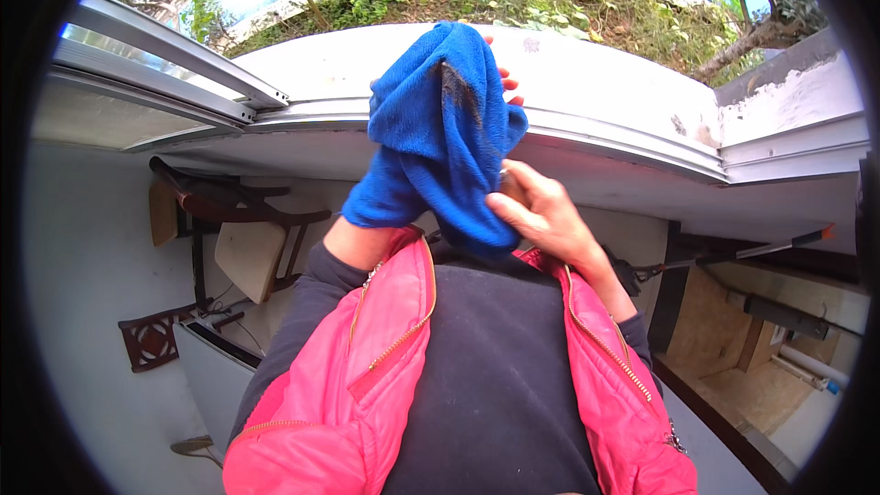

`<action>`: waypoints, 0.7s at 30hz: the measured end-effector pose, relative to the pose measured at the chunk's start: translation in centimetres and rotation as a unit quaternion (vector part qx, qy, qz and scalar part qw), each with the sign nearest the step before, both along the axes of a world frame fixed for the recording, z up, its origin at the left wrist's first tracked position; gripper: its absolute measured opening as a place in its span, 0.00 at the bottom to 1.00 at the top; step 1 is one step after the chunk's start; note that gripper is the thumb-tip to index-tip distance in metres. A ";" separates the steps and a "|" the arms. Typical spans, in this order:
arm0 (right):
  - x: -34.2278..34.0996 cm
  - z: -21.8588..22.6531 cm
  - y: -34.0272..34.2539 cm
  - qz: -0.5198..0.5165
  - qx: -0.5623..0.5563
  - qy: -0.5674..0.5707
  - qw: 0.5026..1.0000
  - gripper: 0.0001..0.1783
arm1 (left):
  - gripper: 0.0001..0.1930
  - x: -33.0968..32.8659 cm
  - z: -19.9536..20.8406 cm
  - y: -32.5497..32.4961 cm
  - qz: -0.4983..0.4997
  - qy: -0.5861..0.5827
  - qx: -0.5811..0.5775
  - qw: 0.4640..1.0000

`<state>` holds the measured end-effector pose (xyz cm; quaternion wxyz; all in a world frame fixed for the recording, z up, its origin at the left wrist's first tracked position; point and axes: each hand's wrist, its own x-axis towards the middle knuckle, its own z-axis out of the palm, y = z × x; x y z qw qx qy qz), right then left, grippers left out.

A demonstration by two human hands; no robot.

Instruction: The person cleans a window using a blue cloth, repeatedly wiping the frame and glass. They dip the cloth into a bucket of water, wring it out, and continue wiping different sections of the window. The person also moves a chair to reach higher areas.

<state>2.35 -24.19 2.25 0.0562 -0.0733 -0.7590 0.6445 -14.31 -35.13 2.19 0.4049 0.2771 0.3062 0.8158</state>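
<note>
A: An open window, white sill, green slope outside.
B: And the blue cloth?
A: Raised before the chest, being refolded, I'd judge. The left hand is wrapped inside it, grip hidden; the right hand pinches its lower fold. Next it needs a clean face outward

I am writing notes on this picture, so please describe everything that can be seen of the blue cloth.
The blue cloth is a soft, fleecy fabric, bright blue, with a dark smudge near its top. It is bunched and folded, not spread flat, and is held upright in front of the white window sill. It drapes over the left hand, of which only the fingertips show behind it, and its lower end hangs over the left wrist. The right hand grips its lower end from the side.
</note>
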 end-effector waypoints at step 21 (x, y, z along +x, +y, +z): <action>8.5 3.7 7.4 -0.073 0.261 -0.025 0.962 0.20 | 0.19 -9.9 20.2 -4.2 0.028 0.609 -0.160 0.776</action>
